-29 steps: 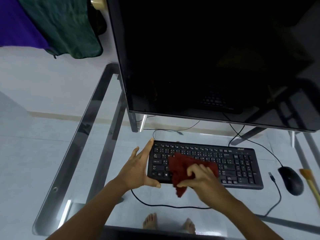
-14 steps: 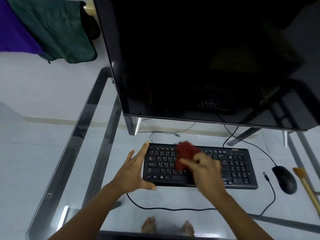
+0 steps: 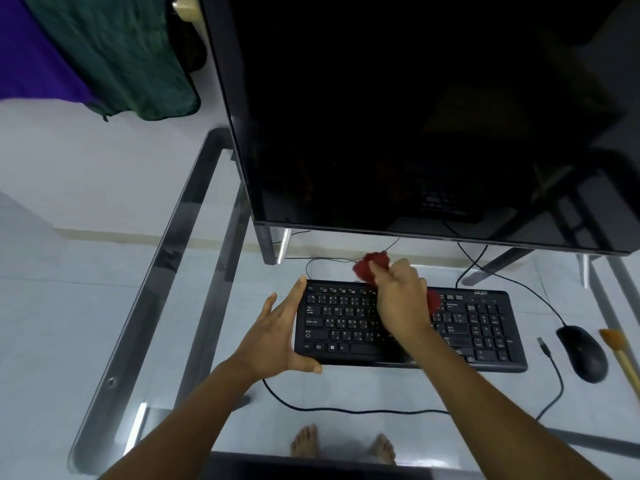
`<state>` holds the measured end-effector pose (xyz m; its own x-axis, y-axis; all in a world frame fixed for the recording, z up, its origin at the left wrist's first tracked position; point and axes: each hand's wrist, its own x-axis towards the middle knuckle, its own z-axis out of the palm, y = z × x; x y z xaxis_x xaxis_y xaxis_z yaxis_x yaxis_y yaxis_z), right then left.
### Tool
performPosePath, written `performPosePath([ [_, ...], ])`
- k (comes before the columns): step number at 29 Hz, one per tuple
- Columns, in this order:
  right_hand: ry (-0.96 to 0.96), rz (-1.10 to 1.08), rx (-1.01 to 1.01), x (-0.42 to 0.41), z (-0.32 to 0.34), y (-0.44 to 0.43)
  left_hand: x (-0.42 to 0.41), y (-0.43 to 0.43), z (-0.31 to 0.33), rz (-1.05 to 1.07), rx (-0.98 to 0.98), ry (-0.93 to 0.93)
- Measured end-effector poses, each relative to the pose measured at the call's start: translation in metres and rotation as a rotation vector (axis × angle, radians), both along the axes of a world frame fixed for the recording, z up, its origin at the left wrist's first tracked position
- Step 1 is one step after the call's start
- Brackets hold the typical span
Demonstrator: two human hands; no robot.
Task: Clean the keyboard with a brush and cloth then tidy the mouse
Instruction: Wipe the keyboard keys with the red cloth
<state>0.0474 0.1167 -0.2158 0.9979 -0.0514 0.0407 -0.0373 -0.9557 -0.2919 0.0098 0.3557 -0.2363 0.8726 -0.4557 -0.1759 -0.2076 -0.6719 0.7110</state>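
Note:
A black keyboard [image 3: 485,327] lies on the glass desk [image 3: 138,306] below the monitor. My left hand [image 3: 277,330] clasps the keyboard's left end, thumb on the front edge, fingers along the side. My right hand [image 3: 401,299] is closed on a dark red cloth [image 3: 372,266] and presses it over the keyboard's back edge, near the upper middle keys. A black mouse [image 3: 583,353] rests to the right of the keyboard. Beside it, at the right frame edge, lies a brush [image 3: 620,351] with a pale wooden handle and orange bristles.
A large dark monitor [image 3: 415,116] stands close behind the keyboard on metal legs. Black cables [image 3: 346,408] loop across the glass in front, with a loose USB plug [image 3: 543,346] near the mouse. Green and purple fabric [image 3: 114,53] hangs at the upper left. Bare feet show through the glass.
My right hand has swept the red cloth from the keyboard's front middle up to its back edge. My left hand has stayed on the keyboard's left end.

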Motion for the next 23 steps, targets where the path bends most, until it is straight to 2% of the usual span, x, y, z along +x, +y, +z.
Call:
performPosePath([
  [2,0.041,-0.107,0.108,-0.006,0.004,0.018,0.0,0.0,-0.003,0.005,0.003,-0.007],
  [3,0.066,-0.111,0.252,-0.016,0.012,0.042,0.0,0.0,-0.004,0.007,0.006,-0.01],
  [4,0.101,-0.084,0.39,-0.027,0.017,0.065,0.0,0.0,-0.005,0.005,0.006,-0.012],
  [5,0.09,0.008,0.416,-0.035,0.022,0.081,0.0,0.0,-0.004,0.002,0.004,-0.018],
  [8,0.019,0.179,0.241,-0.043,0.017,0.073,-0.001,-0.001,0.001,0.0,-0.002,-0.019],
  [10,0.028,0.018,0.299,-0.039,0.005,0.037,0.0,-0.001,0.004,0.008,0.004,-0.007],
  [12,-0.08,-0.152,0.157,-0.042,-0.01,0.001,0.0,-0.002,0.004,-0.003,0.018,-0.009],
  [14,-0.103,-0.308,0.113,-0.044,-0.013,0.005,0.0,-0.002,0.0,-0.01,0.025,-0.02],
  [15,-0.101,-0.319,0.128,-0.044,-0.012,0.021,0.001,-0.002,-0.002,-0.015,0.031,-0.019],
  [17,-0.041,-0.203,0.189,-0.038,-0.006,0.056,0.0,-0.001,-0.004,-0.013,0.037,-0.019],
  [19,0.065,0.022,0.332,-0.032,-0.004,0.068,0.0,-0.001,-0.003,-0.01,0.033,-0.028],
  [21,0.067,0.244,0.242,-0.023,-0.003,0.049,-0.001,-0.002,-0.001,-0.004,0.02,-0.024],
  [22,0.042,0.227,0.209,-0.018,-0.004,0.031,-0.001,-0.002,0.0,0.002,0.017,-0.019],
  [23,0.016,0.112,0.174,-0.013,-0.004,0.014,-0.002,-0.002,0.002,0.011,0.018,-0.017],
])
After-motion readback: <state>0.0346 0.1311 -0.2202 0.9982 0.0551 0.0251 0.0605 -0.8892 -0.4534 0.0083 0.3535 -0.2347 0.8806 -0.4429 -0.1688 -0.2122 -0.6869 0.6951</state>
